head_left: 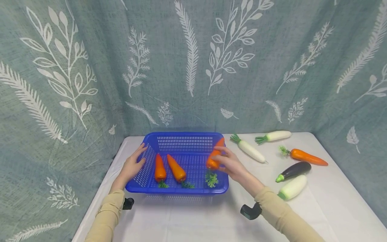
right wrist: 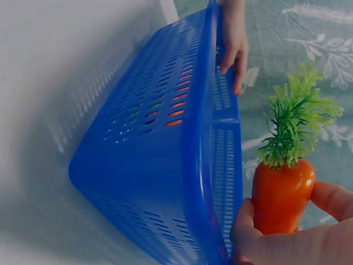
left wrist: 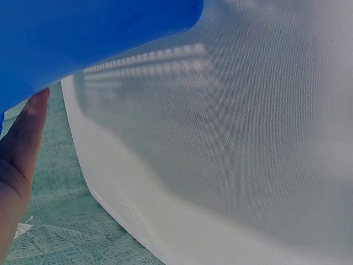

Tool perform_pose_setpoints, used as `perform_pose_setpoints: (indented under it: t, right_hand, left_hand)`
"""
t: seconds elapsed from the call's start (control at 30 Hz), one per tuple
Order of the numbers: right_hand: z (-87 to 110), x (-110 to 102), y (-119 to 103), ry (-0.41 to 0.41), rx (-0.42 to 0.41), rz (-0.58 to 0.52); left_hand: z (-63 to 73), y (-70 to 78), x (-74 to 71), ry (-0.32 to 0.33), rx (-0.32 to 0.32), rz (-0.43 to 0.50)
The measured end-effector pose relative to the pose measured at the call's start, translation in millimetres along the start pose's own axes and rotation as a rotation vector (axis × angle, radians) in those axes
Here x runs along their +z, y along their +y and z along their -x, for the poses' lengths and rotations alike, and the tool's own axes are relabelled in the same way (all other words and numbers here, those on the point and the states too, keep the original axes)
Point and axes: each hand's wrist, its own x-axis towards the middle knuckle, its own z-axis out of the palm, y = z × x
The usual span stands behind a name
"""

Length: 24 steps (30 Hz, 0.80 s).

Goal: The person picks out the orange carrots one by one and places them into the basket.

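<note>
My right hand (head_left: 231, 163) grips an orange carrot (head_left: 214, 159) over the right end of a blue perforated basket (head_left: 176, 191). The carrot's thick end points toward me; in the right wrist view its leafy green top (right wrist: 298, 118) stands clear of my fingers. Across the basket, my left hand (head_left: 132, 165) holds the left rim, with thumb and fingers reaching over it. Seen from the left wrist, part of that hand (left wrist: 22, 146) lies against the basket's underside edge (left wrist: 99, 38). Inside the basket lie two more carrots, one upright in view (head_left: 160, 169) and one slanted (head_left: 176, 169).
To the right on the white table (head_left: 187, 222) lie two white radishes, one nearer (head_left: 252, 151) and one farther (head_left: 278, 135), another carrot (head_left: 308, 157), an eggplant (head_left: 294, 170) and a pale green-tipped vegetable (head_left: 293, 187). A patterned green curtain (head_left: 169, 74) hangs behind.
</note>
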Motion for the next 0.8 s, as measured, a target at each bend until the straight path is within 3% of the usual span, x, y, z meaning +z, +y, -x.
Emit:
perform_pose_setpoints:
  t: [0.4,0.8]
  right_hand:
    - [-10.0,16,3,-0.001,-0.051,0.015]
    - [-20.8,34,13,0.018,-0.03,-0.025]
  left_hand:
    - [1.3,2.8,-3.2,0.0,0.002,0.002]
    - [2.2,7.6,-4.8,-0.004,0.0,0.001]
